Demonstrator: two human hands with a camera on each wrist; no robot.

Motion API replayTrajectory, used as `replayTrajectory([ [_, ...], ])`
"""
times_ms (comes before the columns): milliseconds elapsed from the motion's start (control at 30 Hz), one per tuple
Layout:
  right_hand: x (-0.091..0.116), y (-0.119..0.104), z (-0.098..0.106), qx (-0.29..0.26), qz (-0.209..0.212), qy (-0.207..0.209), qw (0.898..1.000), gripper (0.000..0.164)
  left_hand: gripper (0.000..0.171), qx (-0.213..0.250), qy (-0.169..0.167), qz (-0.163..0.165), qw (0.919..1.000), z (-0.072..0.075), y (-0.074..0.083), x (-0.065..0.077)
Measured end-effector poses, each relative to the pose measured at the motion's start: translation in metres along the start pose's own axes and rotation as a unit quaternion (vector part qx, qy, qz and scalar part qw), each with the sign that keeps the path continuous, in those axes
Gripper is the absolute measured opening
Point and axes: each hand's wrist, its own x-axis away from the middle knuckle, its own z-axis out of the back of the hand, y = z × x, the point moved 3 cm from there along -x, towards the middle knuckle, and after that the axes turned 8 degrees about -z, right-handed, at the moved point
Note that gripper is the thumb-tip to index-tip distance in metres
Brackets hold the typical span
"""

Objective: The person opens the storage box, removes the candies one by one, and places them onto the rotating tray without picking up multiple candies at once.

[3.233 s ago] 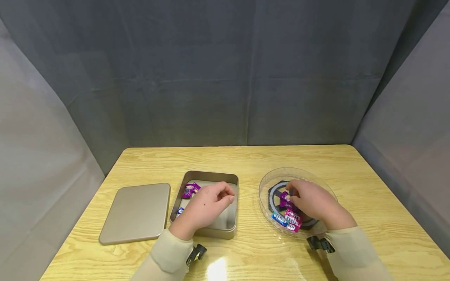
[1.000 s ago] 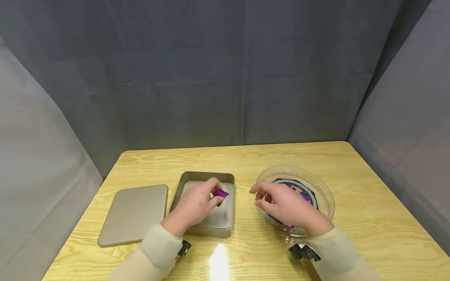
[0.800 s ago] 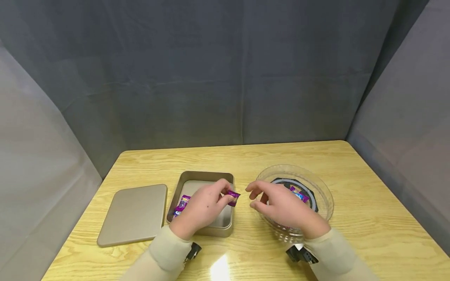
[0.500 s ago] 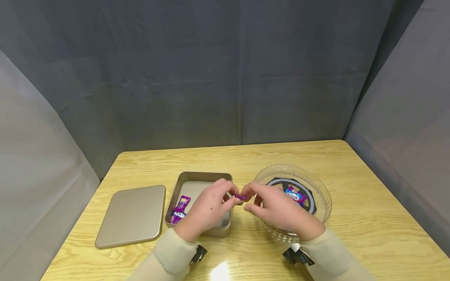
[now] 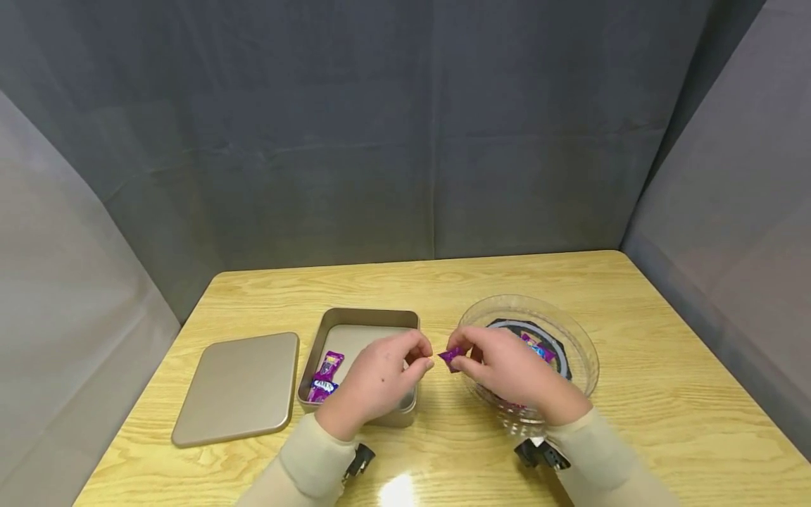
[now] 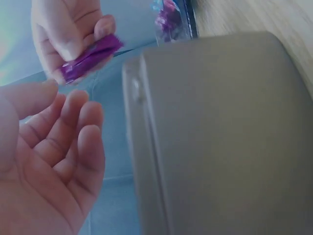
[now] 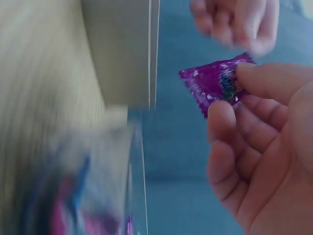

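Between the thumb and fingertips of my right hand [image 5: 510, 366] is a small purple wrapped candy [image 7: 212, 83], held up between the tin and the bowl. My left hand [image 5: 380, 377] is over the right side of the open metal tin [image 5: 367, 317], its fingers loosely bent and holding nothing; a small gap parts it from the candy. In the tin's left side lie purple wrapped candies [image 5: 329, 365] and one with a blue and white wrapper [image 5: 324, 385]. Under my right hand stands a clear plastic bowl [image 5: 586, 352] with more wrapped candies [image 5: 538, 348], partly hidden by the hand.
The tin's lid [image 5: 237, 387] lies flat on the wooden table [image 5: 437, 289], left of the tin. A dark grey curtain [image 5: 329, 141] hangs behind the table, and pale cloth [image 5: 70, 282] closes off the sides.
My left hand brought the purple candy rightward out of the tin to my right hand. The right hand, first in the bowl, came left and now holds the candy; the left let go.
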Motion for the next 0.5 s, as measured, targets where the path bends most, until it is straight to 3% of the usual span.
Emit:
replayTrajectory([
  [233,-0.002,0.045,0.021,0.086,-0.088,0.028,0.992,0.013,0.004,-0.039,-0.004,-0.005,0.9992,-0.001,-0.006,0.001],
  [500,0.001,0.073,0.031,0.146,-0.146,0.009,0.978,0.019,0.008,-0.060,-0.007,-0.001,0.9981,-0.003,-0.014,0.003],
])
